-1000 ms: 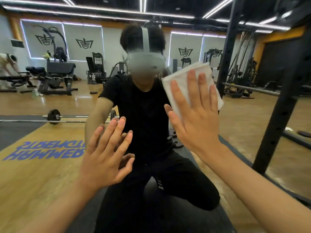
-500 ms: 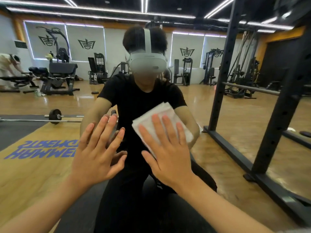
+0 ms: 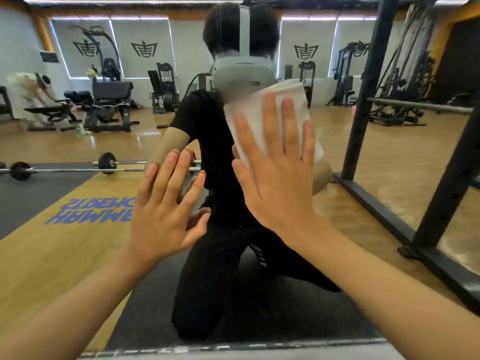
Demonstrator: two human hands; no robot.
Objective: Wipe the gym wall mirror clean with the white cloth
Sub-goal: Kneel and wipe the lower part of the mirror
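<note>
The wall mirror (image 3: 389,162) fills nearly the whole view and reflects the gym and a kneeling person in black. My right hand (image 3: 278,178) lies flat with straight, spread fingers and presses the folded white cloth (image 3: 262,113) against the glass at centre right. The cloth sticks out above and to the right of my fingers. My left hand (image 3: 166,206) is flat on the mirror at centre left, fingers straight, holding nothing.
The mirror's bottom edge (image 3: 233,346) meets the floor strip at the lower border. Reflected in the glass are a black rack frame (image 3: 441,193) on the right, a barbell (image 3: 106,162) on the left, weight machines at the back and another person far left.
My right hand has slid the cloth up and slightly right from its lower position half a second ago. The left hand stays flat on the glass. My view has moved closer and tilted down.
</note>
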